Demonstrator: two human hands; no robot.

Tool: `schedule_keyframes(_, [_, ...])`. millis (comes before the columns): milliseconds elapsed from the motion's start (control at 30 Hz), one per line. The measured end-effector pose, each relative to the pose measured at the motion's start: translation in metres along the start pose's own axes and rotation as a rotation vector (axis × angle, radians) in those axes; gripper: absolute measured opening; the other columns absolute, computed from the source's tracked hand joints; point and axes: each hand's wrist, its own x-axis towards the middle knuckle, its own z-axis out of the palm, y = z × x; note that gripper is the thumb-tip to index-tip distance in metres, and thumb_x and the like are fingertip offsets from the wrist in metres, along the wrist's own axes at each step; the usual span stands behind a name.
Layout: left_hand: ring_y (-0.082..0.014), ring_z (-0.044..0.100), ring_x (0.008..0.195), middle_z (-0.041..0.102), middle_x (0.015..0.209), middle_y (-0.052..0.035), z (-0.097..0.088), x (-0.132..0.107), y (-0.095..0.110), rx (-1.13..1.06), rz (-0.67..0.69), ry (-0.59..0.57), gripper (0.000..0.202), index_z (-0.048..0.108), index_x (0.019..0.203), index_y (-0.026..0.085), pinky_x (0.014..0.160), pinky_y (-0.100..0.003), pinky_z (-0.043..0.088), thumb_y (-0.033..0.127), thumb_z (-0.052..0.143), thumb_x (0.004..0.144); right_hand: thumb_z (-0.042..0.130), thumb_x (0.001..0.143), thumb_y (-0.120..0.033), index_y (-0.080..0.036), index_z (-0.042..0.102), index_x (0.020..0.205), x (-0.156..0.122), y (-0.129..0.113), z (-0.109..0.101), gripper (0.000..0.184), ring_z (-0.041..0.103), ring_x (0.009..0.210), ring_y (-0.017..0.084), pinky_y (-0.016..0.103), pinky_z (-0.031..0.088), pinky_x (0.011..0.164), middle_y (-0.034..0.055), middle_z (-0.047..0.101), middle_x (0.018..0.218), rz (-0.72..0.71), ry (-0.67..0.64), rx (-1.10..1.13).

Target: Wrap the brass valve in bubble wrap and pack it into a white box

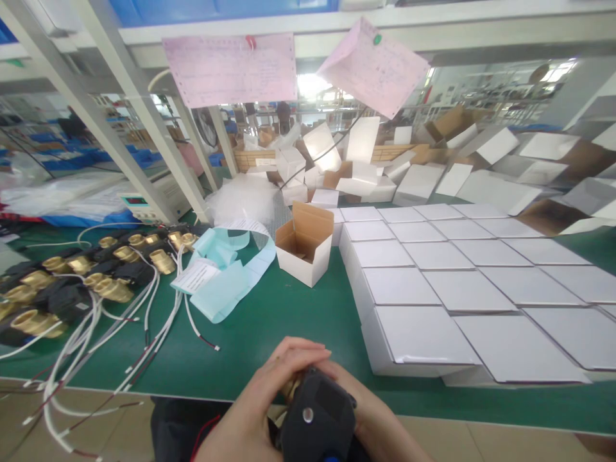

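Note:
Both my hands are together at the bottom centre, over the near edge of the green table (269,333). My left hand (262,391) is curled over the top of a black valve unit (317,417) with a brass fitting just showing under the fingers. My right hand (373,417) grips the same unit from the right side. A red wire trails from it at the lower left. An open white carton (304,247) with brown inside stands empty-looking in the middle of the table.
Several brass-and-black valves (72,282) with white cables lie at the left. Light blue label strips (221,276) lie beside them. Closed white boxes (462,289) fill the right side in rows. Loose folded cartons (366,167) and bubble wrap (243,199) pile up behind. Pink papers (231,67) hang overhead.

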Motion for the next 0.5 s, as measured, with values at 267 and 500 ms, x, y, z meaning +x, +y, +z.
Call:
schedule_keyframes(267, [-0.0202, 0.064, 0.112, 0.067, 0.113, 0.0017, 0.012, 0.001, -0.006, 0.099, 0.049, 0.280, 0.066, 0.056, 0.121, 0.035, 0.105, -0.033, 0.048, 0.005, 0.076, 0.065, 0.058, 0.090, -0.059, -0.021, 0.068, 0.074, 0.001, -0.015, -0.004, 0.043, 0.058, 0.076, 0.018, 0.029, 0.044, 0.071, 0.0002, 0.064, 0.074, -0.092, 0.185, -0.447])
schedule_keyframes(500, [-0.0188, 0.066, 0.107, 0.067, 0.115, 0.0007, 0.012, -0.001, -0.032, 0.135, -0.123, 0.452, 0.059, 0.059, 0.118, 0.030, 0.090, -0.028, 0.054, 0.004, 0.077, 0.068, 0.048, 0.100, -0.058, -0.029, 0.061, 0.130, -0.014, 0.000, -0.021, 0.043, 0.059, 0.124, 0.021, 0.032, 0.045, 0.106, 0.0050, 0.063, 0.138, -0.253, 0.210, -0.526])
